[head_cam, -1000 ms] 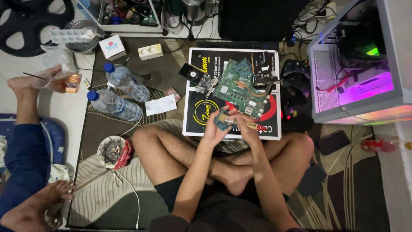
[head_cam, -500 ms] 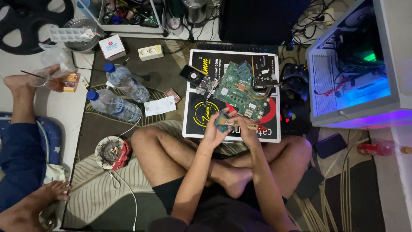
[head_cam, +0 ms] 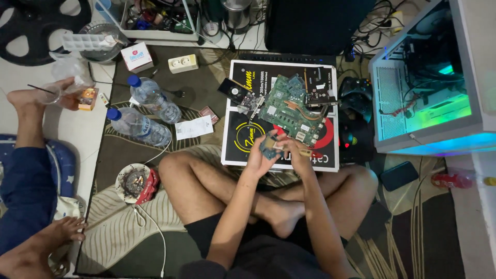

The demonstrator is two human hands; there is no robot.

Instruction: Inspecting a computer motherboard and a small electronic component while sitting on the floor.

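While the person sits cross-legged on the patterned rug [head_cam: 129,227], scanning left to right: another person's bare foot [head_cam: 23,98] and blue-clad leg [head_cam: 26,191] sit at the far left edge, their second foot [head_cam: 62,230] lower down. Near the upper foot, a crumpled clear plastic bag [head_cam: 70,70] and a small orange box [head_cam: 87,98]. Next, two clear water bottles [head_cam: 139,126] with blue caps, lying on their sides just beside each other. Below them, a round ashtray [head_cam: 133,182] with butts, touching a red packet. White paper slip [head_cam: 193,127] lies right of the bottles; white power strip [head_cam: 183,63] further up.

Centre: black box [head_cam: 243,139] with yellow and red print, flat on the rug in front of the knees. Green circuit board [head_cam: 292,111] lies on top of it, tilted (copper heat pipe visible across it).

Left hand [head_cam: 258,155] is curled around a small blue-green module [head_cam: 269,147], gripping it from below. Right hand [head_cam: 294,152] is closed too, fingers pinching at the same module's right edge; a thin tan item sticks out of it, can't tell what. Both hands hover over the near edge of the black box, just below the circuit board.

Right: black game controller [head_cam: 356,88] beside the box, then an open PC case [head_cam: 429,98] glowing cyan-green inside. Dark phone [head_cam: 399,175] lies on the rug below the case.
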